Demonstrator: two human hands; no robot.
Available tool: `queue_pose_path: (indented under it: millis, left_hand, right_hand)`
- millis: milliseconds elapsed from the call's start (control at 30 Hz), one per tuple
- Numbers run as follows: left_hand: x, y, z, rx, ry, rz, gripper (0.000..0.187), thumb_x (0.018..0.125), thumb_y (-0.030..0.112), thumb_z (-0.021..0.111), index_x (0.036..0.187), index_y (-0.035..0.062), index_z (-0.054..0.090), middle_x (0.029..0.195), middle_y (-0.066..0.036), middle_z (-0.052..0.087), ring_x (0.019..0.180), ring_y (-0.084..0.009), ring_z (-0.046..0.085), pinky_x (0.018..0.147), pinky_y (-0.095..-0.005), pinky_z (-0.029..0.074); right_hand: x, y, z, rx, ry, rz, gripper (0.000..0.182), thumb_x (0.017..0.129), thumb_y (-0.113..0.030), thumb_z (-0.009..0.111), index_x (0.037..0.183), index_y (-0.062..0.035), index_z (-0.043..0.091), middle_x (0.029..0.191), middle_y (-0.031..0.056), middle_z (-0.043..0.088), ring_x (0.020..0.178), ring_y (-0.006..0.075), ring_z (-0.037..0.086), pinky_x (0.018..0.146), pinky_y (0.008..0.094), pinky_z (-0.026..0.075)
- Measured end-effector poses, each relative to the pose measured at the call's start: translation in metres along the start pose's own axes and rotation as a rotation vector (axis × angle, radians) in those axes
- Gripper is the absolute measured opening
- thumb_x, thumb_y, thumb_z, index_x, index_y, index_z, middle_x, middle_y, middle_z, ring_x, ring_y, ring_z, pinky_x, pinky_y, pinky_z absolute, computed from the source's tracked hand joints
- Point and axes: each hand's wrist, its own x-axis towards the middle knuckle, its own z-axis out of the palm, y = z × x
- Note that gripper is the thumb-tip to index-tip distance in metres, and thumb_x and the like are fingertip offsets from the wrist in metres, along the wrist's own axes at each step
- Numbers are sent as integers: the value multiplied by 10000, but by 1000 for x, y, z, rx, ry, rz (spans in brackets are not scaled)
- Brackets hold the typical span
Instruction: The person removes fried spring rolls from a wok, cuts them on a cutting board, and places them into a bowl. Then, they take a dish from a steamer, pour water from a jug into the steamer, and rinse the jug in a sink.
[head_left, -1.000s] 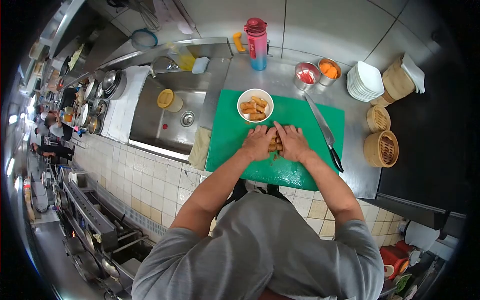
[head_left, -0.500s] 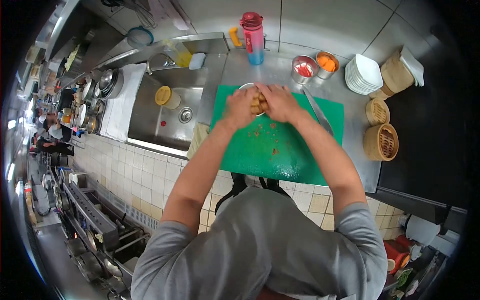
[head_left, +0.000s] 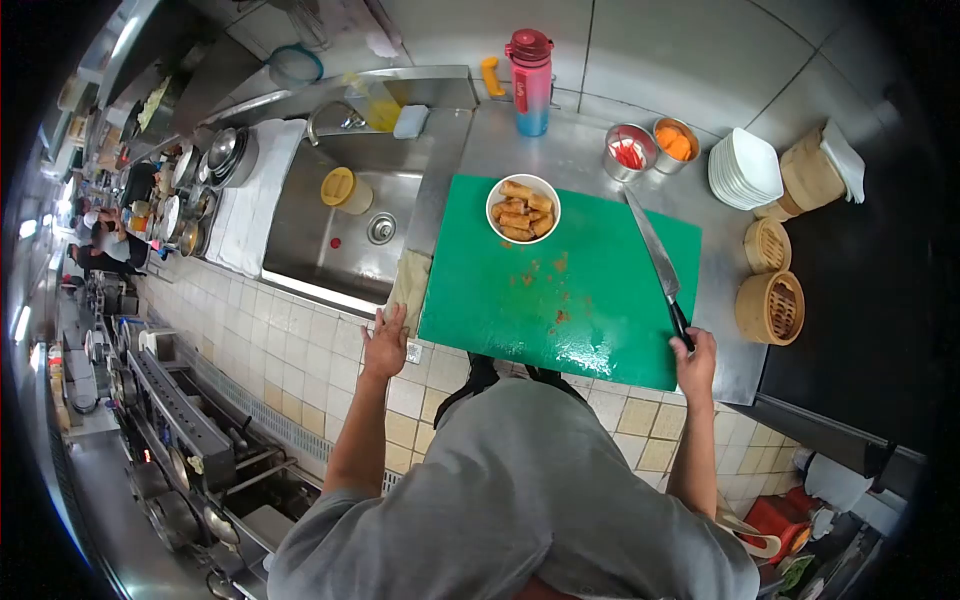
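Fingers of my right hand (head_left: 697,362) close round the black handle end of a long kitchen knife (head_left: 655,250). The blade lies along the right side of the green cutting board (head_left: 480,300), tip pointing away from me. My left hand (head_left: 386,343) is open, fingers spread, just at the lower end of a folded beige cloth (head_left: 411,284) hanging at the counter edge. A round white bowl (head_left: 494,226) filled with browned fried rolls (head_left: 518,213) stands at the board's far left. Reddish-brown crumbs (head_left: 560,295) and wet patches mark the board.
Left of the board is a sink (head_left: 290,255) holding a yellow-lidded container (head_left: 345,190). Behind stand a pink-blue bottle (head_left: 531,90) and metal cups of red strips (head_left: 627,153) and orange slices (head_left: 676,145). At right are stacked white plates (head_left: 745,165) and bamboo steamers (head_left: 770,307).
Both hands have left the rolls, which now sit uncovered in the bowl. My left hand moved down-left to the cloth; my right hand moved down-right onto the knife handle.
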Motion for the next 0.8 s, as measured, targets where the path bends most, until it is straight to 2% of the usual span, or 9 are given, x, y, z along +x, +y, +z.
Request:
queue_pose_path:
  millis: [67,133,200,300,333,467,533,633,800]
  left_hand:
    - [7,30,-26,45,2,-30,530,964,288,581,1473,187,476,1552,-77,434,1470,-411,289,1160,-671,166]
    - [34,70,-47,-77,321,83,381,957,296,611,1285,106,647,1385,-145,593,1359,-378,462,1117,-571,329]
    - [76,113,-51,-512,339,184,386,967,360,602,1200,64,684,1226,-214,665,1184,-391,593,998,-494,451]
    - [127,182,-60,-876,122,-108,328,957,324,638,1060,16,683,1009,-135,689,933,-282,651,857,-400,523]
    - [140,197,-64,-986,62,-197,306,969,301,625,955,3,692,881,-94,677,828,-229,650,809,-367,542]
    - [175,209,-50,-1167,-24,-281,252,959,262,618,983,15,659,841,-48,597,779,-198,610,766,-370,568]
    - [173,217,-53,-1443,-6,-378,230,949,221,613,1051,15,615,891,-50,577,777,-198,607,752,-380,594]
    - [184,206,-47,-1419,-60,-200,247,947,163,599,1105,-26,581,994,-79,593,832,-211,637,773,-396,622]
    - [168,178,-64,-1535,10,-191,203,954,104,558,1089,-45,586,1012,-97,616,922,-216,665,775,-395,645]
  right_hand:
    - [-14,-33,-7,-213,-6,-103,442,814,-192,784,1196,-39,626,1048,177,625,970,351,589,872,437,478]
    - [-8,-28,4,-205,-26,-49,525,792,-199,798,1253,-49,596,1115,183,606,1024,359,571,899,446,467]
    - [5,-37,12,-234,-60,-44,609,801,-160,777,1355,-72,542,1196,197,590,1098,382,558,938,454,465]
    - [15,-39,21,-229,-115,-26,583,834,-84,709,1382,-75,511,1226,193,590,1131,383,548,956,449,470]
    - [13,-36,23,-249,-90,-36,565,852,-35,631,1398,-81,491,1222,202,601,1064,410,579,939,460,491]
    - [-23,-19,19,-113,45,-32,529,882,-50,605,1398,-76,488,1056,184,655,878,358,635,813,444,533]
    - [-56,-20,4,339,-25,191,508,955,-94,578,1450,-80,464,835,109,639,610,211,598,579,352,521]
    - [-115,-17,8,700,-21,537,491,1026,-161,533,1505,-115,433,730,31,575,494,75,488,425,250,412]
    - [-183,-29,55,873,43,642,469,1063,-229,489,1524,-175,420,724,13,557,436,56,430,358,235,353]
